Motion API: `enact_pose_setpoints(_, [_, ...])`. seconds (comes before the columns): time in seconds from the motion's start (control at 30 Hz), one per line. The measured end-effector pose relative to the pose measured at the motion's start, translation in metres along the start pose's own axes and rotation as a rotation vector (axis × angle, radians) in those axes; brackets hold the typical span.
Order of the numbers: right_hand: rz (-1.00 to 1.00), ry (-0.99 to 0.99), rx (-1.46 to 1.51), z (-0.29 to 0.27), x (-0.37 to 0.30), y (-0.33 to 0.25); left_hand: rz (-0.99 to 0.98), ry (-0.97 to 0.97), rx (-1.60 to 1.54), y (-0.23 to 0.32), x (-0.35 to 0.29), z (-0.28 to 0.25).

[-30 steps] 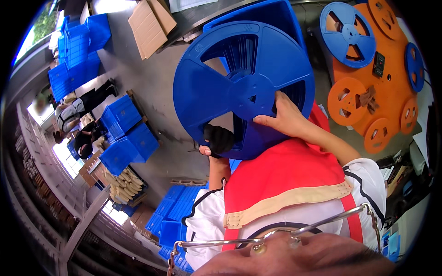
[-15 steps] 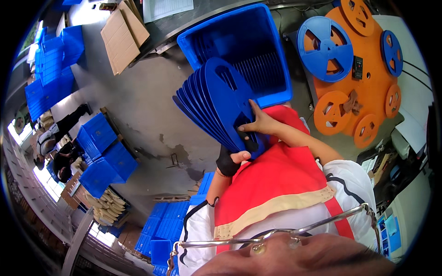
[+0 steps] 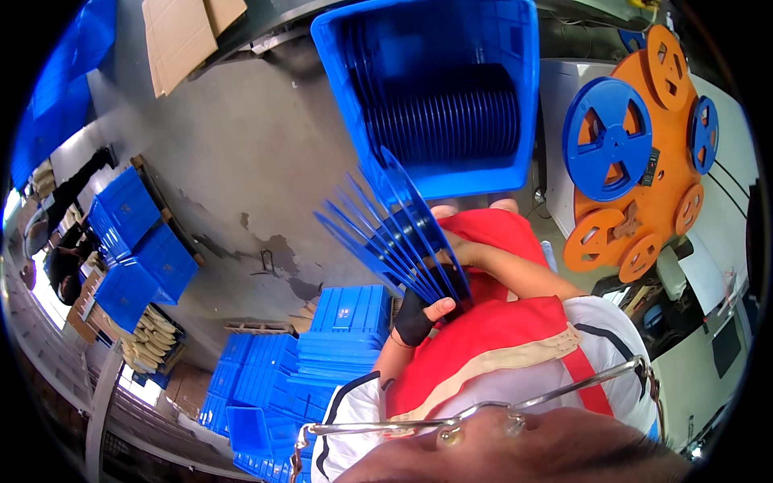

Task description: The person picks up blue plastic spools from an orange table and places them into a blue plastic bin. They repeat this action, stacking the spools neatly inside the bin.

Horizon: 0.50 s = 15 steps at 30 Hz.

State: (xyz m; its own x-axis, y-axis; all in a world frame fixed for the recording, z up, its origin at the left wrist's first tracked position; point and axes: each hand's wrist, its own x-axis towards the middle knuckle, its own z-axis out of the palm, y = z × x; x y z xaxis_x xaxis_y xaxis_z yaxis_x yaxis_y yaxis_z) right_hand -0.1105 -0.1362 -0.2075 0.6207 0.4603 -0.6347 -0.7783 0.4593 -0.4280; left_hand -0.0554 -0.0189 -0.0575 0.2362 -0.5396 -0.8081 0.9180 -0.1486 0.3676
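A fanned stack of blue plastic reel discs (image 3: 435, 221) is held upright against the red apron on my lap. My left hand (image 3: 419, 319), in a black fingerless glove, grips the lower left of the stack, its bare thumb over the disc edges. My right hand (image 3: 462, 251) reaches to the stack's right side; its fingers are hidden by the nearest disc. Dark round hubs show between the spread discs. Just beyond stands a deep blue bin (image 3: 527, 105) with a row of similar dark blue discs (image 3: 443, 125) on edge.
On the right is an orange board (image 3: 644, 193) with blue and orange spoked reels (image 3: 608, 138). Blue crates (image 3: 346, 310) are piled at lower left, with more blue crates (image 3: 129, 201) further left. Cardboard sheets (image 3: 177, 40) lie at upper left. Other people (image 3: 64, 262) are far left.
The discs have turned more edge-on and spread apart. My right hand has gone from the near disc's face to behind it. The view has shifted, showing more of the bin and its discs.
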Motion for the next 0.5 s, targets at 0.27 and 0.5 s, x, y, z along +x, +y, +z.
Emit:
enact_pose_setpoints(0.27, [0.002, 0.283, 0.019, -0.071, 0.023, -0.055, 0.056, 0.259, -0.26, 0.007, -0.001, -0.059])
enact_pose_setpoints(0.5, [-0.043, 0.525, 0.077, -0.112, 0.095, -0.123, 0.045, 0.363, -0.265, -0.005, -0.002, -0.083])
